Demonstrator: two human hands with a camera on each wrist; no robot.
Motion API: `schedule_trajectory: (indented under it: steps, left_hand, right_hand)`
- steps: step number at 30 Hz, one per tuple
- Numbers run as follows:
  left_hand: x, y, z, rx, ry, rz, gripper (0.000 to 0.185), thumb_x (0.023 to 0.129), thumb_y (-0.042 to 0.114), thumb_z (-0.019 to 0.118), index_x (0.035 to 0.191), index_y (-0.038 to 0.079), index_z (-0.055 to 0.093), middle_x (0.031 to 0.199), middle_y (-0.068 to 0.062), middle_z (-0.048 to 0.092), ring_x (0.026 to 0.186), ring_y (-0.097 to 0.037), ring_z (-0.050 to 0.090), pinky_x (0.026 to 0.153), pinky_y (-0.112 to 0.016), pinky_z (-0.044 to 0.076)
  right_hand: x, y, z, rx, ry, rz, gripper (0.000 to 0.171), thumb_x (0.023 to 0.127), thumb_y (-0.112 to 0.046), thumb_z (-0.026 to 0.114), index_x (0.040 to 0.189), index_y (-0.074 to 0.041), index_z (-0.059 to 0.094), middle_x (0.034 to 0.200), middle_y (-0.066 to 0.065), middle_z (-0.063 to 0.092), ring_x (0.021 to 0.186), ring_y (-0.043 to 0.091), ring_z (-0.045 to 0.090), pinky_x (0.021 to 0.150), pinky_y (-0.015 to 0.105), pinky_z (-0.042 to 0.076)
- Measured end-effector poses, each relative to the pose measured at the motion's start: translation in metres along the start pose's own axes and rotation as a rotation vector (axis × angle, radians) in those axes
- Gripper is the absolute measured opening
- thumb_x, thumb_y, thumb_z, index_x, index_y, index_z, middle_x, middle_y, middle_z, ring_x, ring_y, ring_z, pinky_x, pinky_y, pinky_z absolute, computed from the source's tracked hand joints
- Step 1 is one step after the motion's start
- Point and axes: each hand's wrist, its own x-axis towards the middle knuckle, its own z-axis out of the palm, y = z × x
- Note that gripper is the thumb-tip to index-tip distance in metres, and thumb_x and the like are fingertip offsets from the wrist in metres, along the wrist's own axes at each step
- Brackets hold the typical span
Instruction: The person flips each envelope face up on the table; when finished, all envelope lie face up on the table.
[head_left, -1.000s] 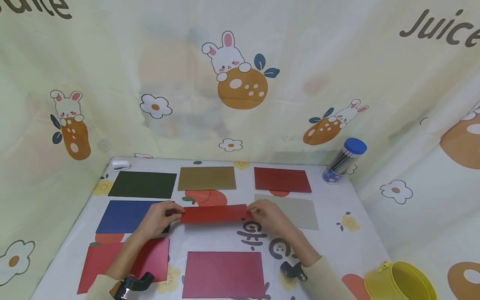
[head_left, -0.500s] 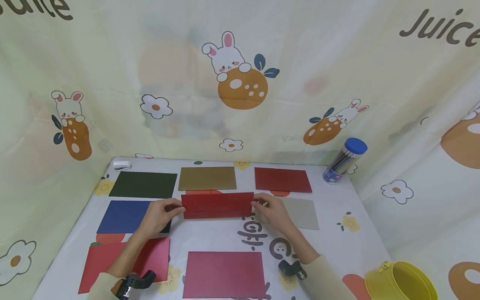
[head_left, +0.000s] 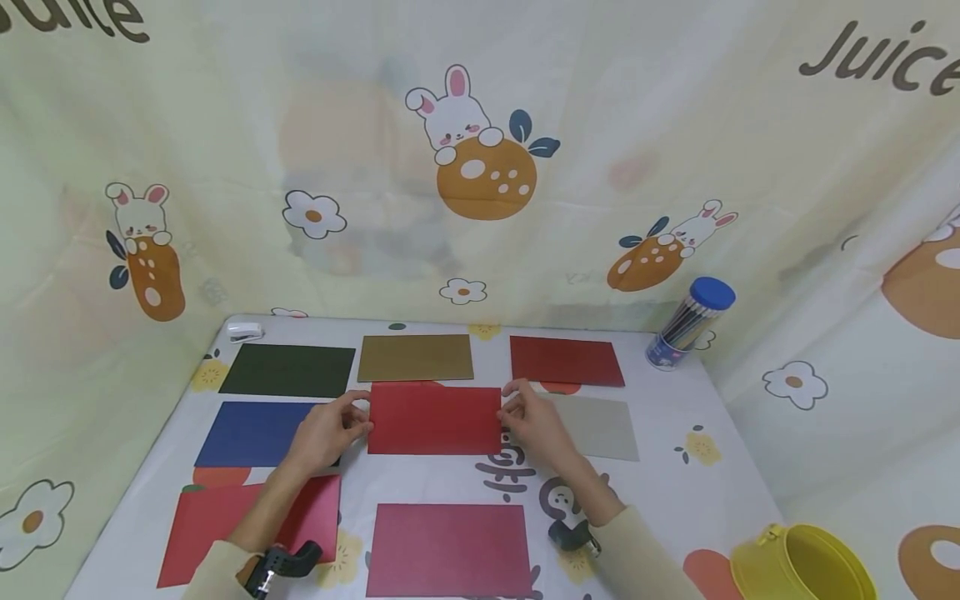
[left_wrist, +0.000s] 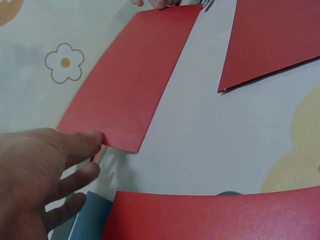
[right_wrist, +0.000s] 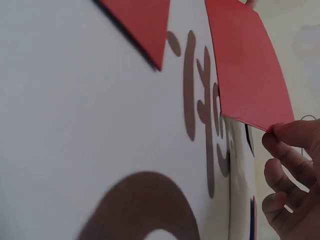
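Note:
Between both hands, a plain red rectangular card (head_left: 435, 421) is held over the middle of the table, its broad face toward the head camera. My left hand (head_left: 330, 429) pinches its left short edge, the thumb in front in the left wrist view, where the card (left_wrist: 135, 75) slants away. At the opposite edge my right hand (head_left: 536, 425) pinches a corner between thumb and index finger. The right wrist view shows that grip at the corner of the card (right_wrist: 250, 65), with the other fingers of the right hand (right_wrist: 300, 185) loosely bent.
Around it lie a green card (head_left: 288, 371), gold card (head_left: 416, 358), dark red card (head_left: 567, 361), grey card (head_left: 596, 429), blue card (head_left: 247, 433) and two pinkish-red cards, one in front (head_left: 447, 550). A blue-lidded pencil tub (head_left: 686, 321), white stapler-like object (head_left: 244, 332) and yellow bucket (head_left: 757, 562) stand around.
The red card has turned from nearly edge-on, through a darker upright view, to showing its full bright face. Both hands have kept their hold at its ends.

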Motion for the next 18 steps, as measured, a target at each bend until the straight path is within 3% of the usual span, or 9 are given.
schedule_trajectory:
  steps: [6, 13, 18]
  left_hand:
    - [0.0008, -0.0006, 0.0008, 0.013, -0.029, -0.018, 0.057, 0.084, 0.019, 0.083, 0.136, 0.013, 0.062, 0.097, 0.002, 0.073, 0.079, -0.013, 0.062, 0.059, -0.027, 0.049]
    - [0.0007, -0.0015, 0.0028, 0.037, -0.045, -0.021, 0.054, 0.085, 0.020, 0.081, 0.136, 0.011, 0.064, 0.101, 0.002, 0.073, 0.081, -0.012, 0.062, 0.064, -0.030, 0.047]
    - [-0.0001, 0.0009, 0.0031, 0.048, -0.044, -0.008, 0.049, 0.085, 0.020, 0.081, 0.131, 0.007, 0.067, 0.100, 0.001, 0.073, 0.082, -0.012, 0.063, 0.064, -0.030, 0.047]
  right_hand:
    - [0.0006, 0.0035, 0.0047, -0.136, -0.027, -0.012, 0.022, 0.091, -0.019, 0.076, 0.110, -0.021, 0.067, 0.096, -0.008, 0.069, 0.083, 0.010, 0.061, 0.071, 0.026, 0.054]
    - [0.0006, 0.0061, 0.0058, -0.252, -0.088, -0.023, 0.029, 0.091, -0.025, 0.076, 0.119, -0.021, 0.068, 0.098, -0.011, 0.068, 0.078, 0.009, 0.056, 0.065, 0.024, 0.049]
    - [0.0003, 0.0043, 0.0081, -0.329, -0.080, -0.043, 0.030, 0.090, -0.024, 0.078, 0.118, -0.020, 0.070, 0.096, -0.009, 0.069, 0.079, 0.009, 0.055, 0.065, 0.024, 0.048]
